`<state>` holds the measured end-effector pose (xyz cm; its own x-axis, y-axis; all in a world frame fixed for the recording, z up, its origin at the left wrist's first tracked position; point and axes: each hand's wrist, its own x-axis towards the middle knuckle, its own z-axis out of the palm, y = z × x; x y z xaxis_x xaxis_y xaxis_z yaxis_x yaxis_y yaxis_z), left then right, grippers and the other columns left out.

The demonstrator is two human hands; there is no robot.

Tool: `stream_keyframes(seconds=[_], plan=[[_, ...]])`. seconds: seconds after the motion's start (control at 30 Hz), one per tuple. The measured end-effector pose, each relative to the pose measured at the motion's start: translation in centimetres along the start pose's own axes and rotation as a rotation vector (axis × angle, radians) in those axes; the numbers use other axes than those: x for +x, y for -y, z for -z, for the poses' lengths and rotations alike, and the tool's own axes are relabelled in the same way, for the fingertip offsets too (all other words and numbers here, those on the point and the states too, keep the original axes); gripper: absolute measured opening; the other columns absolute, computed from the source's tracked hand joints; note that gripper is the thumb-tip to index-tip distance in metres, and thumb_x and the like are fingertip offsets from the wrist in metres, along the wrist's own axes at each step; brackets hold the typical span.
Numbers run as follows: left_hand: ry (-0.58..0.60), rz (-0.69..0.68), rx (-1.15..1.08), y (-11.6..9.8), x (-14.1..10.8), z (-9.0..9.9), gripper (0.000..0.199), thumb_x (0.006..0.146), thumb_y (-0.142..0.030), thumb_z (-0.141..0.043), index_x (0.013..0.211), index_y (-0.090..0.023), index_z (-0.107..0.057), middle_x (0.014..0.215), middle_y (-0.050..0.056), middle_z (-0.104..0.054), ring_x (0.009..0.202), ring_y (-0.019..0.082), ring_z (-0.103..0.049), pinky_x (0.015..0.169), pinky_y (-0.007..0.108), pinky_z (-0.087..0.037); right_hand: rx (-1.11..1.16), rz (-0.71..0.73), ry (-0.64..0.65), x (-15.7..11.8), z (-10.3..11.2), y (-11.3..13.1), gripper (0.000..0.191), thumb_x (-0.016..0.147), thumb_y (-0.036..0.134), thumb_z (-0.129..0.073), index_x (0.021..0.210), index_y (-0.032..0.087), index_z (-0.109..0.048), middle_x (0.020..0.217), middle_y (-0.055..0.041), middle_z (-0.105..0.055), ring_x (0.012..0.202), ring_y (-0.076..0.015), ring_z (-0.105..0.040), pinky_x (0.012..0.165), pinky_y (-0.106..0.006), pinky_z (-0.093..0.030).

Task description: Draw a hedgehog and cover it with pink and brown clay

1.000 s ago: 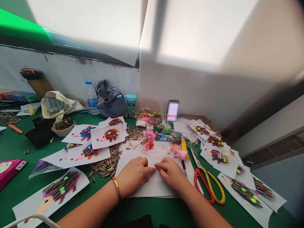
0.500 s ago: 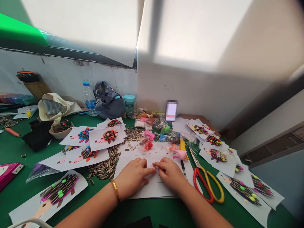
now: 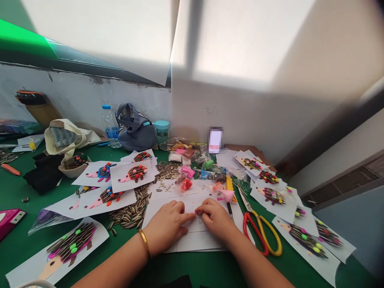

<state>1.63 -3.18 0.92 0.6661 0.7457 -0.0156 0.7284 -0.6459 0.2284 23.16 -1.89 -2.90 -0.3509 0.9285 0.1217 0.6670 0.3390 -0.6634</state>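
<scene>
My left hand, with a gold bangle at the wrist, rests on a white sheet of paper. Its index finger is stretched out on the sheet, and the thumb lies apart below it. Facing it, my right hand has its fingertips drawn together on the paper, almost meeting the left index finger. A tiny pink bit shows by the fingertips; whatever the right fingers pinch is too small to make out. Faint pen lines mark the sheet. A black pen and scissors with red and yellow handles lie to the right.
Sunflower seeds are heaped left of the paper. Bagged coloured clay lies beyond it. Hedgehog pictures made with seeds spread along both sides. A phone, a bottle and a blue-grey bag stand at the back.
The right hand's fingertips have shifted very slightly right along the paper. The left hand stays almost in place. The whole view has turned a little to the right.
</scene>
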Motion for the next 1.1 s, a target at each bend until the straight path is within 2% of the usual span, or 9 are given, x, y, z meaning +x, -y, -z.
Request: stream_keyframes(seconds=[0.1, 0.37, 0.53, 0.67, 0.8, 1.1], plan=[[-0.003, 0.018, 0.02, -0.3, 0.1, 0.0, 0.047, 0.081, -0.03, -0.071, 0.126, -0.036, -0.056, 0.104, 0.004, -0.057, 0.097, 0.026, -0.054, 0.083, 0.038, -0.044, -0.008, 0.0, 0.035, 0.1, 0.3, 0.0, 0.039, 0.077, 0.002, -0.051, 0.095, 0.023, -0.078, 0.093, -0.0048, -0.065, 0.09, -0.017, -0.06, 0.085, -0.029, -0.047], [-0.003, 0.049, 0.025, -0.4, 0.3, -0.3, 0.042, 0.081, -0.033, -0.071, 0.121, -0.032, -0.057, 0.106, 0.005, -0.058, 0.1, 0.027, -0.053, 0.085, 0.04, -0.044, -0.009, 0.017, 0.067, -0.5, 0.9, 0.1, 0.043, 0.078, 0.003, -0.05, 0.106, 0.023, -0.076, 0.097, -0.006, -0.064, 0.094, -0.0183, -0.059, 0.088, -0.031, -0.047], [-0.011, 0.052, 0.005, 0.0, 0.4, -0.5, 0.05, 0.082, -0.034, -0.071, 0.128, -0.029, -0.052, 0.111, 0.006, -0.058, 0.104, 0.028, -0.052, 0.089, 0.041, -0.043, -0.045, 0.062, 0.04, -1.5, 0.7, 0.7, 0.046, 0.079, 0.003, -0.05, 0.113, 0.026, -0.072, 0.099, -0.0054, -0.062, 0.095, -0.0187, -0.057, 0.088, -0.031, -0.045], [0.001, 0.055, -0.011, 0.0, 0.4, -0.4, 0.042, 0.083, -0.034, -0.069, 0.123, -0.029, -0.055, 0.109, 0.006, -0.057, 0.104, 0.027, -0.053, 0.089, 0.04, -0.042, -0.085, 0.066, 0.04, -1.9, 0.3, 1.1, 0.048, 0.079, 0.004, -0.05, 0.115, 0.031, -0.07, 0.097, -0.0037, -0.059, 0.093, -0.0188, -0.055, 0.086, -0.031, -0.044], [0.009, 0.056, -0.021, -0.1, 0.4, 0.0, 0.036, 0.083, -0.032, -0.069, 0.117, -0.029, -0.058, 0.107, 0.006, -0.057, 0.103, 0.027, -0.053, 0.087, 0.039, -0.043, -0.139, 0.047, 0.06, -1.9, 0.1, 1.4, 0.044, 0.08, 0.005, -0.051, 0.112, 0.029, -0.069, 0.098, -0.0042, -0.059, 0.094, -0.0199, -0.054, 0.086, -0.032, -0.043], [0.007, 0.077, -0.073, 0.3, 0.4, -0.2, 0.035, 0.081, -0.031, -0.07, 0.113, -0.025, -0.058, 0.11, 0.006, -0.058, 0.104, 0.027, -0.053, 0.089, 0.039, -0.042, -0.126, 0.056, 0.054, -1.9, 0.1, 1.4, 0.049, 0.08, 0.004, -0.05, 0.119, 0.03, -0.066, 0.099, -0.0042, -0.058, 0.094, -0.0197, -0.054, 0.086, -0.032, -0.042]])
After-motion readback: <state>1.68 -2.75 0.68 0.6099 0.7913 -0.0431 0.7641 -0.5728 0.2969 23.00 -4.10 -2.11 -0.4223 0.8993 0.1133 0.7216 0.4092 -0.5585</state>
